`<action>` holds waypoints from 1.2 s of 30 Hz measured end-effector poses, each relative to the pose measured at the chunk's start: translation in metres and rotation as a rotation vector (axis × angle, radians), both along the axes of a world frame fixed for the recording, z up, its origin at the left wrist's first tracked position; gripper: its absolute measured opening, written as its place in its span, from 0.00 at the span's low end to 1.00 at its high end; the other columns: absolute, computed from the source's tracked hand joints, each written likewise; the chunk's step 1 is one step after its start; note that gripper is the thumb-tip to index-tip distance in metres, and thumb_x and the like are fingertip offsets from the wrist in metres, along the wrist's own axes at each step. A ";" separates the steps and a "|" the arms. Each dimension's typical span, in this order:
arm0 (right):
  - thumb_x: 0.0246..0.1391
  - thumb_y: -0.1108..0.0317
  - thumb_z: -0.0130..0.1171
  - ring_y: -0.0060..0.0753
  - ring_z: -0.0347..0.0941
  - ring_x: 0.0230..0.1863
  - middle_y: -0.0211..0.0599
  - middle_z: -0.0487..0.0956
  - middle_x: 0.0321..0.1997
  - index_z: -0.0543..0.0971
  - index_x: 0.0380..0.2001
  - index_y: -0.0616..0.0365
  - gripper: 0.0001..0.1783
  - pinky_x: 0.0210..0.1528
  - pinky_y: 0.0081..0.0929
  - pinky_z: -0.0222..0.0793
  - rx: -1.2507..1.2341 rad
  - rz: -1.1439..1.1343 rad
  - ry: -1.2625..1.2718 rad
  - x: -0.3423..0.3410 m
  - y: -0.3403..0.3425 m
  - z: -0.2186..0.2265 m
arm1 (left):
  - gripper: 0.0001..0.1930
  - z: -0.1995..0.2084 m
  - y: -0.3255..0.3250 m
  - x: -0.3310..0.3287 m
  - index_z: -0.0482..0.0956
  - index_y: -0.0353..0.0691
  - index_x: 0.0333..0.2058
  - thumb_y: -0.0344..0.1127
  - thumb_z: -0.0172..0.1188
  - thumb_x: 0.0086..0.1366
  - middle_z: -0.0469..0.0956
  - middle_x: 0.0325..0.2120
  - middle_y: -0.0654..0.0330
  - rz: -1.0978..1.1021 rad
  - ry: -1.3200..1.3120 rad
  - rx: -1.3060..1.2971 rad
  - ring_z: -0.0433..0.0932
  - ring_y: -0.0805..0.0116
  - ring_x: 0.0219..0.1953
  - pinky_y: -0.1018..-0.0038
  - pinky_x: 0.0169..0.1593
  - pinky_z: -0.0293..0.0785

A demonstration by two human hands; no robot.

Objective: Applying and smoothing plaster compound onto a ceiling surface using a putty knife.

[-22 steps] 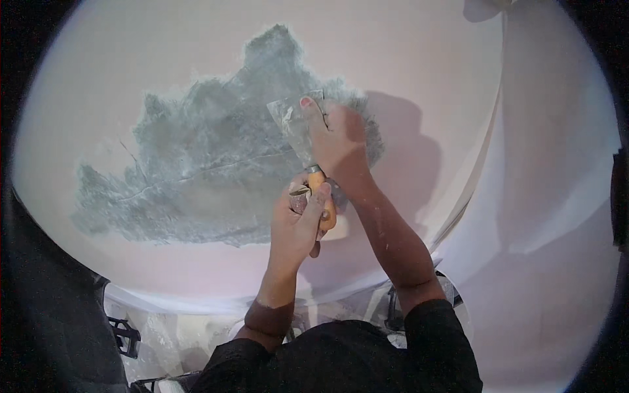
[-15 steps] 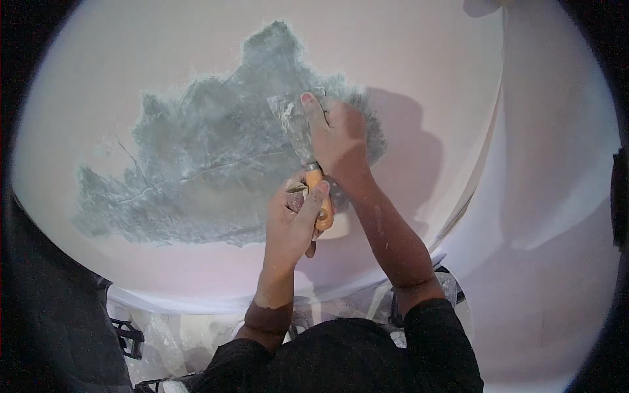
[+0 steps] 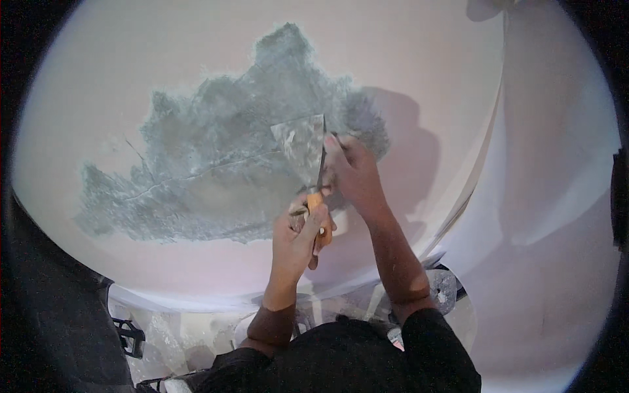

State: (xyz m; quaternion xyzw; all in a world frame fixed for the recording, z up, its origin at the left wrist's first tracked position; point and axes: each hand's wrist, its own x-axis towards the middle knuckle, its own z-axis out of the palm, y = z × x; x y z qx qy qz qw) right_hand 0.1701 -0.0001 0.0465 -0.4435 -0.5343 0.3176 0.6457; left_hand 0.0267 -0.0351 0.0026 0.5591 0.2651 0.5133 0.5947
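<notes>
My left hand [image 3: 293, 245] is closed around the orange handle of a putty knife [image 3: 300, 143], its metal blade pointing up and away from me. Pale filler is smeared over the blade. Something else sits in the same grip: a light-rimmed edge shows between the fingers and a brown tip pokes out below, its kind unclear. My right hand [image 3: 359, 177] is just right of the blade, thumb and fingers curled together; whatever they pinch is hidden. Behind both hands, a rough grey patch [image 3: 216, 124] with a thin crack line spreads over the pale wall [image 3: 426, 59].
A vertical edge [image 3: 493, 124] runs down the right side, with another pale surface [image 3: 557, 164] beyond it. Below the wall lie a whitish speckled sheet [image 3: 164, 337], a black bracket-like object [image 3: 130, 337] and a clear roundish container [image 3: 443, 291]. Dark material fills the lower left.
The putty knife and my left hand have lowered slightly. My right hand has slid down and right off the blade, where its thumb lay before; less filler shows on the blade.
</notes>
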 end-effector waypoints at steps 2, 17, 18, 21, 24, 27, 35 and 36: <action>0.65 0.59 0.47 0.26 0.69 0.16 0.35 0.77 0.25 0.75 0.31 0.63 0.17 0.19 0.23 0.66 0.012 0.027 0.134 0.001 -0.012 -0.022 | 0.16 -0.004 -0.008 -0.013 0.73 0.33 0.47 0.38 0.57 0.66 0.76 0.21 0.63 0.032 -0.020 0.016 0.68 0.84 0.17 0.86 0.17 0.59; 0.49 0.73 0.58 0.39 0.73 0.18 0.40 0.79 0.27 0.73 0.55 0.44 0.27 0.21 0.32 0.68 0.310 -0.104 -1.060 -0.042 -0.076 0.004 | 0.13 -0.010 -0.044 -0.086 0.76 0.32 0.46 0.28 0.59 0.63 0.76 0.24 0.64 0.075 0.164 0.120 0.73 0.80 0.27 0.83 0.32 0.68; 0.47 0.73 0.58 0.42 0.74 0.20 0.39 0.78 0.25 0.73 0.56 0.39 0.30 0.21 0.33 0.68 0.289 -0.013 -1.206 -0.043 -0.080 0.005 | 0.13 -0.012 -0.047 -0.090 0.76 0.32 0.46 0.27 0.59 0.62 0.76 0.24 0.64 0.090 0.157 0.124 0.73 0.80 0.27 0.82 0.32 0.68; 0.48 0.72 0.57 0.42 0.74 0.20 0.37 0.76 0.21 0.73 0.55 0.38 0.28 0.21 0.34 0.68 0.338 -0.220 -1.233 -0.042 -0.066 -0.014 | 0.13 -0.001 -0.058 -0.100 0.77 0.32 0.45 0.26 0.60 0.61 0.76 0.24 0.65 0.113 0.201 0.118 0.73 0.80 0.26 0.82 0.32 0.69; 0.49 0.70 0.58 0.41 0.74 0.19 0.37 0.74 0.18 0.73 0.56 0.36 0.29 0.21 0.34 0.67 0.389 -0.160 -1.220 -0.045 -0.078 -0.026 | 0.12 -0.007 -0.067 -0.109 0.78 0.33 0.44 0.26 0.60 0.60 0.76 0.23 0.66 0.132 0.235 0.113 0.73 0.81 0.26 0.82 0.31 0.69; 0.48 0.71 0.56 0.43 0.75 0.22 0.38 0.77 0.23 0.74 0.52 0.46 0.24 0.21 0.39 0.69 0.294 -0.050 -1.215 -0.050 -0.082 -0.041 | 0.11 -0.010 -0.074 -0.118 0.79 0.33 0.42 0.25 0.60 0.59 0.75 0.23 0.66 0.136 0.207 0.078 0.73 0.81 0.25 0.83 0.29 0.69; 0.51 0.70 0.57 0.36 0.71 0.16 0.37 0.75 0.18 0.77 0.48 0.48 0.18 0.21 0.31 0.67 0.260 -0.285 -1.088 -0.053 -0.101 -0.051 | 0.10 -0.015 -0.097 -0.135 0.79 0.32 0.41 0.24 0.61 0.58 0.75 0.22 0.67 0.060 0.258 0.104 0.72 0.82 0.24 0.83 0.28 0.69; 0.52 0.71 0.56 0.31 0.70 0.15 0.36 0.75 0.18 0.75 0.53 0.51 0.22 0.21 0.28 0.67 0.224 -0.442 -1.017 -0.050 -0.099 -0.048 | 0.11 -0.017 -0.099 -0.138 0.79 0.33 0.41 0.24 0.61 0.58 0.76 0.22 0.66 0.075 0.242 0.130 0.72 0.82 0.24 0.82 0.29 0.69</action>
